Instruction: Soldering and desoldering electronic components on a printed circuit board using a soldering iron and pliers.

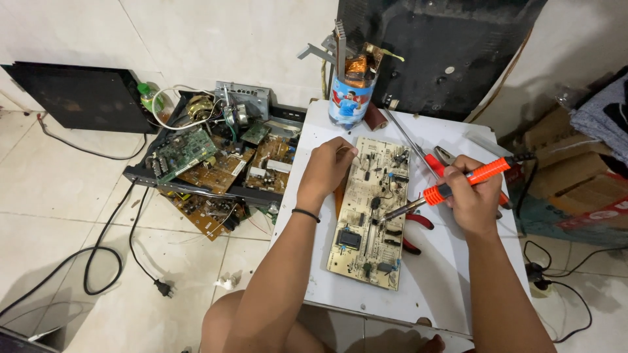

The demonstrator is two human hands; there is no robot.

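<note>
Now gripping orange soldering iron (458, 184) in right hand (472, 196), tip angling down-left onto circuit board (369, 212); left hand (325, 171) fisted, steadying board's upper-left edge.

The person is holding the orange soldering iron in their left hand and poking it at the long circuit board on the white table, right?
Not quite. The orange soldering iron is in the right hand, not the left, as the head view shows. Its tip does reach the long circuit board on the white table. The left hand rests at the board's upper left edge.
</note>
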